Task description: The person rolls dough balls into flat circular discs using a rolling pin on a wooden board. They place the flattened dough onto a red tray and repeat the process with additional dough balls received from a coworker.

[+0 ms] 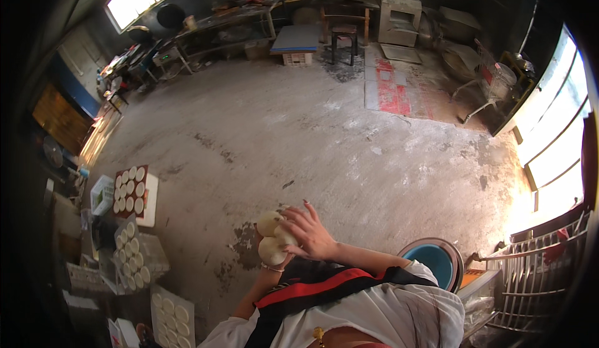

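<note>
Several smooth, pale round balls (272, 250) are bunched together in front of my body, above the floor; they look like dough, though the material is hard to confirm. My left hand (279, 263) cups them from below and is mostly hidden behind them, with a bracelet at its wrist. Over their right side lies my right hand (309, 238), its thumb low and its fingers spread across the top. The rightmost ball sits partly covered between that thumb and those fingers.
On the left, a dark red tray (122, 207), a second tray (117, 273) and a pale board (158, 313) hold rows of whitish discs. A blue basin (433, 263) and a metal rack (533, 282) stand at right. A shopping trolley (489, 79) is further off.
</note>
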Action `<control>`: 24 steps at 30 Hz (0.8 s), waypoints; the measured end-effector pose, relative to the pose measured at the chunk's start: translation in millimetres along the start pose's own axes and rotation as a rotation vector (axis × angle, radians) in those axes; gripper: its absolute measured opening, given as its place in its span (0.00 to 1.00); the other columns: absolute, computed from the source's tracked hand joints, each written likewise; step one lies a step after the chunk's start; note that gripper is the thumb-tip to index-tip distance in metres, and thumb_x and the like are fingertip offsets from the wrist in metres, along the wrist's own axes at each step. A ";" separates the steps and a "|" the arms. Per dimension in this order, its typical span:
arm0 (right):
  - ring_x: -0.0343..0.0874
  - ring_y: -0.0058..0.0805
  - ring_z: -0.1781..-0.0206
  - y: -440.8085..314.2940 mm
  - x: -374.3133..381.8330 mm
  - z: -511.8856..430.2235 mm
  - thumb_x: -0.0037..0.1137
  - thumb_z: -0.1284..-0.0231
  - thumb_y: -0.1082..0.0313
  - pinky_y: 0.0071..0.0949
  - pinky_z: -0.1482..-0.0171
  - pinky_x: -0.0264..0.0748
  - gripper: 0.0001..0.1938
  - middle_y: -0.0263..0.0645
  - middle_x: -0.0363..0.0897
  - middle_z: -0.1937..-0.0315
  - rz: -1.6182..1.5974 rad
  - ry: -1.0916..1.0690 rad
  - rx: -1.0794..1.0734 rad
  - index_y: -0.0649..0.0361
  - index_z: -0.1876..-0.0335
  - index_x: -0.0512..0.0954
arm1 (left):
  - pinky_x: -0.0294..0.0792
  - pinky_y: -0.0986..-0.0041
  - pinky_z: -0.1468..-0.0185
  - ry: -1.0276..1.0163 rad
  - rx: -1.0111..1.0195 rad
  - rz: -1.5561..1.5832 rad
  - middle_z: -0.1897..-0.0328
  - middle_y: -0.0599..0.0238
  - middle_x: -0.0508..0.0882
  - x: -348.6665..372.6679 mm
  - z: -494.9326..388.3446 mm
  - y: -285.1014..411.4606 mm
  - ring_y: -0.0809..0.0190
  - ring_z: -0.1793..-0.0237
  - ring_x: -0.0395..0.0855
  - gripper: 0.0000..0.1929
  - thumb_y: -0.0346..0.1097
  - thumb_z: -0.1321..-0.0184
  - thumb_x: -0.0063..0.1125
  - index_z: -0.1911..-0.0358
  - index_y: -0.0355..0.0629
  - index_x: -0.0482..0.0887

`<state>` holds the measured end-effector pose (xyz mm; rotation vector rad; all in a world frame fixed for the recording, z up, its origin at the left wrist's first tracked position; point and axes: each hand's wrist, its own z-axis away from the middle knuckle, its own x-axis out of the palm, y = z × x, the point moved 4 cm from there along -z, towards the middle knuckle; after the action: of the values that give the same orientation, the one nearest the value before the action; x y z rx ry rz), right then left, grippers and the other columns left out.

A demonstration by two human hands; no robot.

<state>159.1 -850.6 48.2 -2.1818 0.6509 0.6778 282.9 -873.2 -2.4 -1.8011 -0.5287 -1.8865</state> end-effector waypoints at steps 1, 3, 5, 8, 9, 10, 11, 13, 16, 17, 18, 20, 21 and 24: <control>0.63 0.48 0.29 22.9 0.6 -18.9 0.55 0.36 0.42 0.63 0.27 0.48 0.31 0.49 0.68 0.36 -0.021 0.010 -0.022 0.60 0.38 0.71 | 0.67 0.55 0.32 0.006 -0.016 0.000 0.27 0.57 0.68 0.6 -26.7 14.2 0.53 0.29 0.67 0.42 0.72 0.36 0.43 0.30 0.46 0.65; 0.64 0.48 0.29 76.1 2.6 -51.6 0.55 0.37 0.42 0.62 0.27 0.50 0.31 0.50 0.70 0.38 -0.021 0.018 -0.076 0.60 0.38 0.71 | 0.67 0.56 0.33 0.015 -0.059 0.010 0.28 0.57 0.69 -2.4 -82.8 43.8 0.54 0.29 0.67 0.41 0.72 0.36 0.42 0.30 0.45 0.64; 0.68 0.50 0.34 136.6 1.9 -85.1 0.59 0.40 0.45 0.57 0.30 0.59 0.29 0.48 0.71 0.41 -0.063 0.044 -0.075 0.60 0.40 0.74 | 0.68 0.57 0.33 0.029 -0.105 0.018 0.28 0.57 0.69 -3.9 -137.3 77.5 0.54 0.30 0.68 0.41 0.71 0.35 0.42 0.30 0.45 0.64; 0.70 0.50 0.38 220.6 -15.3 -143.5 0.63 0.45 0.50 0.50 0.35 0.68 0.27 0.46 0.72 0.43 -0.015 0.152 -0.070 0.58 0.44 0.77 | 0.69 0.59 0.34 0.040 -0.166 0.020 0.29 0.57 0.70 6.1 -230.9 130.0 0.56 0.30 0.68 0.41 0.71 0.34 0.41 0.30 0.44 0.64; 0.71 0.50 0.39 248.2 -25.9 -165.8 0.64 0.46 0.50 0.49 0.35 0.68 0.27 0.46 0.73 0.43 0.007 0.140 -0.085 0.58 0.44 0.77 | 0.69 0.60 0.34 0.039 -0.192 0.029 0.29 0.57 0.70 12.1 -270.0 145.6 0.56 0.30 0.68 0.41 0.71 0.34 0.41 0.30 0.44 0.63; 0.71 0.49 0.39 274.9 -41.5 -185.0 0.65 0.46 0.51 0.49 0.36 0.69 0.27 0.46 0.73 0.44 0.035 0.125 -0.108 0.58 0.45 0.77 | 0.69 0.60 0.34 0.030 -0.218 0.041 0.29 0.57 0.70 18.0 -312.5 159.8 0.56 0.30 0.68 0.41 0.71 0.34 0.40 0.30 0.43 0.63; 0.72 0.49 0.39 301.1 -60.3 -206.7 0.65 0.47 0.51 0.48 0.37 0.69 0.26 0.45 0.73 0.44 0.054 0.167 -0.145 0.58 0.45 0.77 | 0.69 0.61 0.34 0.027 -0.243 0.039 0.29 0.57 0.71 25.3 -357.8 171.5 0.57 0.30 0.68 0.41 0.70 0.33 0.40 0.29 0.43 0.63; 0.75 0.47 0.42 353.1 -100.1 -236.9 0.67 0.44 0.59 0.46 0.39 0.72 0.21 0.44 0.74 0.46 -0.066 0.239 0.057 0.59 0.47 0.78 | 0.70 0.62 0.35 0.028 -0.295 0.013 0.30 0.58 0.71 38.8 -447.8 186.7 0.57 0.30 0.68 0.41 0.70 0.33 0.39 0.29 0.43 0.63; 0.77 0.42 0.41 428.2 -143.9 -245.3 0.56 0.33 0.63 0.44 0.40 0.75 0.13 0.43 0.79 0.50 -0.440 0.616 0.482 0.61 0.49 0.78 | 0.70 0.56 0.35 -0.046 -0.348 -0.126 0.39 0.60 0.80 49.9 -548.6 197.8 0.55 0.42 0.79 0.38 0.71 0.36 0.45 0.41 0.42 0.75; 0.77 0.42 0.42 467.9 -155.2 -241.8 0.53 0.32 0.61 0.44 0.40 0.75 0.14 0.44 0.79 0.50 -0.861 0.816 0.625 0.61 0.49 0.78 | 0.72 0.57 0.36 0.065 -0.311 -0.202 0.38 0.58 0.79 44.6 -576.8 198.8 0.56 0.39 0.78 0.38 0.70 0.37 0.49 0.38 0.43 0.74; 0.77 0.42 0.42 506.0 -161.8 -235.1 0.51 0.30 0.58 0.45 0.40 0.75 0.15 0.44 0.80 0.50 -1.285 1.002 0.727 0.61 0.49 0.78 | 0.72 0.58 0.36 0.132 -0.312 -0.135 0.36 0.58 0.78 39.6 -607.6 200.4 0.57 0.36 0.76 0.37 0.68 0.38 0.52 0.36 0.45 0.73; 0.78 0.44 0.45 578.3 -179.2 -230.9 0.43 0.27 0.48 0.47 0.39 0.74 0.22 0.46 0.80 0.51 -2.080 1.225 0.577 0.60 0.50 0.78 | 0.70 0.55 0.34 0.178 -0.407 0.160 0.29 0.57 0.73 35.2 -665.8 208.3 0.53 0.28 0.68 0.40 0.60 0.40 0.61 0.30 0.46 0.65; 0.78 0.44 0.46 615.5 -189.3 -220.8 0.45 0.29 0.47 0.48 0.39 0.74 0.22 0.46 0.81 0.52 -1.977 1.392 0.669 0.60 0.49 0.77 | 0.73 0.56 0.38 0.185 -0.446 0.245 0.29 0.57 0.73 33.6 -694.3 218.9 0.53 0.32 0.72 0.40 0.58 0.42 0.64 0.30 0.46 0.65; 0.79 0.45 0.47 702.2 -220.6 -211.1 0.44 0.30 0.44 0.50 0.40 0.77 0.24 0.45 0.80 0.53 -1.893 1.748 0.677 0.60 0.50 0.77 | 0.80 0.61 0.46 0.218 -0.408 0.336 0.31 0.57 0.74 37.9 -798.9 258.5 0.54 0.42 0.82 0.39 0.51 0.45 0.69 0.31 0.45 0.66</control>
<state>-390.0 -1376.8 -40.5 -1.1919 -0.5896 -2.1065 -217.6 -1548.1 -25.8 -1.7507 0.2419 -2.0096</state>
